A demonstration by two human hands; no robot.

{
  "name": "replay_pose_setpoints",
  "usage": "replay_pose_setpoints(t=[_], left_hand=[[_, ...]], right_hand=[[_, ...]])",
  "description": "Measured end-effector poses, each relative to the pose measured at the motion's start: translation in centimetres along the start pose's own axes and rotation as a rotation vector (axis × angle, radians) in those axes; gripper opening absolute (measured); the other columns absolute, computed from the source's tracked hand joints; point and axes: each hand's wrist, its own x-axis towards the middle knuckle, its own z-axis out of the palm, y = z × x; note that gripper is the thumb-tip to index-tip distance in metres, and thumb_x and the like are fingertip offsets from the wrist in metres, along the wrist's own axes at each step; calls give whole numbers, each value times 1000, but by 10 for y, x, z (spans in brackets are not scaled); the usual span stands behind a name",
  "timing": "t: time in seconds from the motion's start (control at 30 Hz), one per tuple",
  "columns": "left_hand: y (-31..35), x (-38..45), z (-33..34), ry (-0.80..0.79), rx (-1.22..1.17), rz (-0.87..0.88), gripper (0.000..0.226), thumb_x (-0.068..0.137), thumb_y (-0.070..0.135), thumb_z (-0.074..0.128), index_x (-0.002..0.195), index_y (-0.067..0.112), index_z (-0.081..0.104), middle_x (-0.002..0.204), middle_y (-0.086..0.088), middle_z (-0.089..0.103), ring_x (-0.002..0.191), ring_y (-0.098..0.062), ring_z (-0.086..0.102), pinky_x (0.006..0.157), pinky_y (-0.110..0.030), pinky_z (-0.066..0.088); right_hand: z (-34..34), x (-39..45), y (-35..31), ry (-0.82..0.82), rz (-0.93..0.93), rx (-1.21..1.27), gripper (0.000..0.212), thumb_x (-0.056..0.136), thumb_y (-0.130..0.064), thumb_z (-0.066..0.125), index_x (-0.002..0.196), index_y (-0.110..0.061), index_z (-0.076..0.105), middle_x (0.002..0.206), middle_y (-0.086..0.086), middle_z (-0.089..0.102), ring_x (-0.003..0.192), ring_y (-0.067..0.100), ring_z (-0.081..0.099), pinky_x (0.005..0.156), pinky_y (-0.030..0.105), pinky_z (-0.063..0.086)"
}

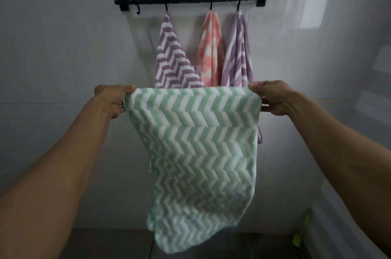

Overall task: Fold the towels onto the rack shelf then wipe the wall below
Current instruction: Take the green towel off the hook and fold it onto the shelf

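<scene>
A green and white zigzag towel (201, 153) hangs spread out in front of me. My left hand (114, 98) grips its top left corner and my right hand (273, 96) grips its top right corner. Behind it, a black wall rack (190, 1) carries hooks under a shelf at the top edge of view. Three towels hang from the hooks: a purple zigzag towel (171, 58), a pink towel (211, 51) and a second purple striped towel (238, 53). Their lower ends are hidden by the green towel.
The grey tiled wall (63, 47) runs behind and below the rack. One empty hook (138, 10) hangs at the rack's left end. A bright green object (301, 231) stands low at the right by a white surface. Dark floor shows at the bottom.
</scene>
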Motion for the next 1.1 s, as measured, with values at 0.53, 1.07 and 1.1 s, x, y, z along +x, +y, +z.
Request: replay_pose_setpoints(t=[0.53,1.07,1.1], left_hand=[[-15,-3,-3,-54,1,-15,18,89,8,72,107,10,69,102,-7,70,78,-16,67,59,-28,51],[-11,-3,4,-98,106,23,10,87,10,74,96,15,71,102,-6,71,79,-16,67,64,-29,51],[-11,-4,4,-120,111,29,8,87,11,75,92,16,71,99,-5,71,77,-15,66,62,-27,50]], right_hand=[[4,5,7,-39,-16,-46,25,84,-5,79,105,-13,67,103,9,70,89,21,69,73,35,57],[-5,10,1,32,0,-147,12,85,-5,78,96,-10,75,110,9,71,100,22,67,73,34,55],[-6,9,0,18,3,-149,16,84,-2,78,99,-10,75,112,9,71,101,23,67,73,33,54]])
